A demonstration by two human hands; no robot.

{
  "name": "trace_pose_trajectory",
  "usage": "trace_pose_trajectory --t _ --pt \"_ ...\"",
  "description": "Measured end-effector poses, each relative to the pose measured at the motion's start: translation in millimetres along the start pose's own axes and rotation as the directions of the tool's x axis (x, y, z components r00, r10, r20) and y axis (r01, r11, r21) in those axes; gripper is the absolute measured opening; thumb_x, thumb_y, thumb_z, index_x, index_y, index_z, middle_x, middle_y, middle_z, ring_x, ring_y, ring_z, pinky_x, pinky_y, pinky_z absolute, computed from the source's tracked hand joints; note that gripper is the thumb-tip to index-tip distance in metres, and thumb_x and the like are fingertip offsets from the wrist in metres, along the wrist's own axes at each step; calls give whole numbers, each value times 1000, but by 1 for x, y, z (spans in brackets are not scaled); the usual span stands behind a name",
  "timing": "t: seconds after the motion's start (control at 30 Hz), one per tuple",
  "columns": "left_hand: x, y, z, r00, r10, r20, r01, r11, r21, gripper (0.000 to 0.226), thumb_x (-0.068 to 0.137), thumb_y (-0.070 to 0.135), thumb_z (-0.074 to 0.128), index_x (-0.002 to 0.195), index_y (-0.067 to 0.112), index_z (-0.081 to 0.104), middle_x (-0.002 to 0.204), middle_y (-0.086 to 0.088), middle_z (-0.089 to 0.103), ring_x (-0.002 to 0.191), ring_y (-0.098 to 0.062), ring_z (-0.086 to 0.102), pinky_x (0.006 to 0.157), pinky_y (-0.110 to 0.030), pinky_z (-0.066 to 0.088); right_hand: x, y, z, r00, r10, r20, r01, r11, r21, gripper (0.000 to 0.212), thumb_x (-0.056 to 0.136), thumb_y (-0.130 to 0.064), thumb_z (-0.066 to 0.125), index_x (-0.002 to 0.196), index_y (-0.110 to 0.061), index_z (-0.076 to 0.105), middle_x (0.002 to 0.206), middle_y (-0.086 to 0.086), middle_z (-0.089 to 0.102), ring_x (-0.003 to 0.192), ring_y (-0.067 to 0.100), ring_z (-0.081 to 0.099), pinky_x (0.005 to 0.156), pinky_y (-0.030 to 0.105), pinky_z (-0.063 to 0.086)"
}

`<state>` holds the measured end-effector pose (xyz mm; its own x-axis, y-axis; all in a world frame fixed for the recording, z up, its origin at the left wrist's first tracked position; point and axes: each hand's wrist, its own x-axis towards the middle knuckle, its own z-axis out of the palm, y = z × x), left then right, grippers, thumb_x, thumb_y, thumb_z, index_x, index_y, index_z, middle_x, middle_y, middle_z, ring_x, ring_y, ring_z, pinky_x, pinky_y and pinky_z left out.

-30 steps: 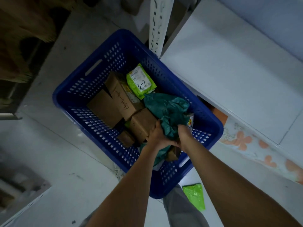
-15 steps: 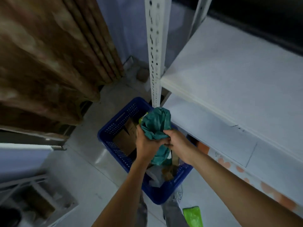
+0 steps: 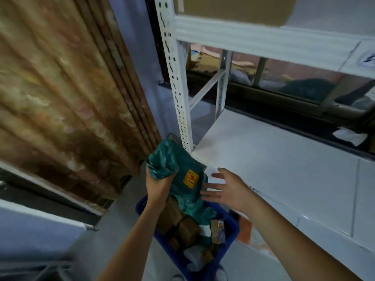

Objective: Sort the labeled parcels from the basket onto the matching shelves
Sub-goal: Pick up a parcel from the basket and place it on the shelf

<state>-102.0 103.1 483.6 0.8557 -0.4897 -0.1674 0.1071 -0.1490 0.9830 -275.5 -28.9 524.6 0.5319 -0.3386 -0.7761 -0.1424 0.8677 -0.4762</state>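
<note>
My left hand (image 3: pixel 159 184) grips the crumpled top of a teal plastic parcel (image 3: pixel 182 177) with a yellow label, held up above the blue basket (image 3: pixel 229 243). My right hand (image 3: pixel 227 190) is open just to the right of the parcel, fingers spread, close to its lower edge. The basket on the floor holds several brown cardboard boxes (image 3: pixel 182 226) and small packets. A white shelf board (image 3: pixel 274 157) lies to the right at hand height, with another shelf (image 3: pixel 253 39) above it.
A white perforated shelf post (image 3: pixel 174 78) rises just behind the parcel. A brown patterned curtain (image 3: pixel 67 94) hangs on the left. A large cardboard piece (image 3: pixel 233 7) lies on the upper shelf. Crumpled white paper (image 3: pixel 349 136) sits at the shelf's back edge.
The teal parcel has been lifted out of the basket to shelf height. My right hand has let go of it and opened. My view has tilted up toward the shelves.
</note>
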Motion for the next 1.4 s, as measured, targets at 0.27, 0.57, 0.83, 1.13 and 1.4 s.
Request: trace_pose_trajectory --t 0.27,0.57,0.83,1.13,1.4 --pt "-47 80 9 396 547 737 -897 401 184 72 80 43 78 140 19 48 141 -5 44 140 -11 35 116 -46 34 -82 4 -13 979 24 200 -65 978 200 82 92 -68 50 136 0 57 134 29 60 114 48 64 101 55 47" --pt "-130 72 3 15 352 936 -999 39 2 93 79 12 59 154 45 14 165 -4 4 153 -30 3 121 -58 16 -154 72 -57 955 -294 -50 293 956 -8 51 92 -42 67 133 -13 62 125 15 70 115 32 68 103 46 52" --pt "-211 80 91 488 -125 864 79 992 99 75 87 40 70 147 46 26 139 1 56 118 -13 61 85 -25 52 -230 132 -142 793 -541 -281 564 826 1 55 88 -17 75 137 -21 52 127 5 70 117 27 67 104 48 51" --pt "-362 72 214 43 -286 957 -220 932 288 75 72 32 89 135 36 49 127 14 67 114 -7 65 99 -30 53 -343 164 -275 598 -627 -499 776 608 166 71 81 -20 81 141 -13 44 128 10 69 117 30 67 104 54 50" --pt "-496 106 338 -42 -266 963 -781 610 134 99 55 43 93 139 40 40 132 9 61 115 -14 60 102 -34 49 -490 181 -410 84 -694 -715 472 660 -585 109 72 -52 84 152 -40 11 159 -4 15 142 23 35 117 47 37"
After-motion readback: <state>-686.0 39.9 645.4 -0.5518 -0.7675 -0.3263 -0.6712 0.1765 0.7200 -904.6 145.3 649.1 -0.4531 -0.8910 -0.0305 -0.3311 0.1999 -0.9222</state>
